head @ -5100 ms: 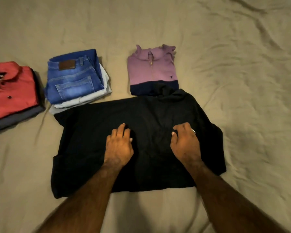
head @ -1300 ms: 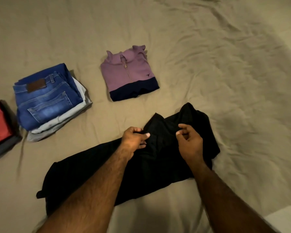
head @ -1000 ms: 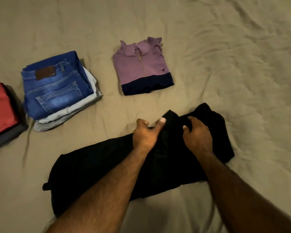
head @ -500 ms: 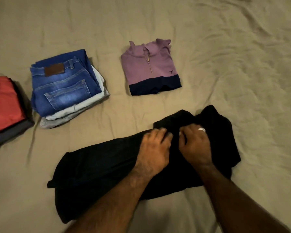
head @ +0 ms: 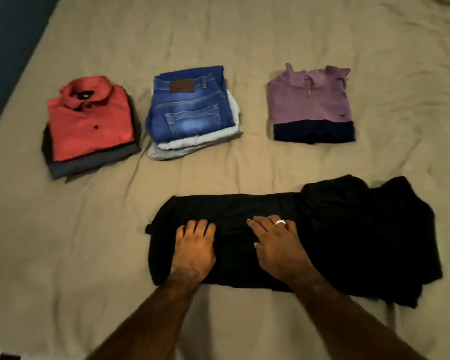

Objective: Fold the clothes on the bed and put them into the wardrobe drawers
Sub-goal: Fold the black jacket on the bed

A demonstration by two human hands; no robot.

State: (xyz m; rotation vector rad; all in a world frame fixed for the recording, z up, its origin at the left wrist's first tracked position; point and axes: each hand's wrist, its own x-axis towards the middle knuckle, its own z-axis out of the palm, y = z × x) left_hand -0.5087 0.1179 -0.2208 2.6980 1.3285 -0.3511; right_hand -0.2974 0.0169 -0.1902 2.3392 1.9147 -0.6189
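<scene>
A black shirt [head: 348, 229] lies folded into a long strip across the tan bed sheet [head: 63, 255], its collar end bunched at the right. My left hand [head: 194, 249] rests flat on the strip's left part, fingers straight. My right hand [head: 278, 242], wearing a ring, presses flat on the middle of the strip. Farther back lie three folded piles: a red shirt on dark clothes [head: 89, 123], blue jeans on pale clothes [head: 190, 110], and a purple zip top with a navy hem [head: 309, 102].
The bed's left edge runs diagonally at the upper left, with a dark floor or wall [head: 5, 48] beyond it. Wrinkled sheet spreads to the right and behind the piles. No wardrobe or drawers are in view.
Both hands slid left along the black shirt from its collar end and now press flat on it. The strip lies straighter. The view has shifted left, showing the whole red pile.
</scene>
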